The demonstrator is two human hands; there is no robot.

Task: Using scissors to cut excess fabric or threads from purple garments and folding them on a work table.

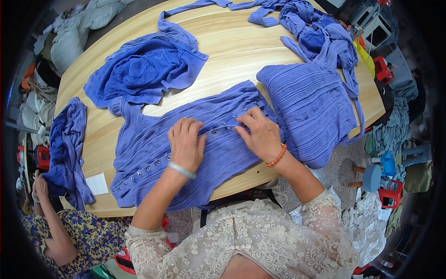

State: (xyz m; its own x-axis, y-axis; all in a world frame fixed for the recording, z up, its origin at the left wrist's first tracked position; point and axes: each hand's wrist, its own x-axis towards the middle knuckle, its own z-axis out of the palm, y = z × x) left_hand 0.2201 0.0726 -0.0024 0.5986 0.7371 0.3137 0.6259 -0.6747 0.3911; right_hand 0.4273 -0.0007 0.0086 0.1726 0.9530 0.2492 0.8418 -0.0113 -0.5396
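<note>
A ribbed blue-purple garment (186, 176) lies spread on the table in front of me, with a row of small metal fasteners along its front edge. My left hand (186, 142) rests on the cloth beside this edge, fingers bent and thumb apart. To its right, my right hand (262, 135) has its thumb and forefinger at the edge, closed on the cloth among the fasteners. Just right of that hand is a thick folded stack of the same ribbed cloth (309, 109).
Another blue garment (144, 69) lies bunched at the back left of the wooden table (223, 51), and tangled blue pieces (320, 37) fill its far right. At the left, a co-worker's hand (40, 188) is at a blue garment (68, 149) near a white paper (96, 184). A blue stool (371, 178) stands right.
</note>
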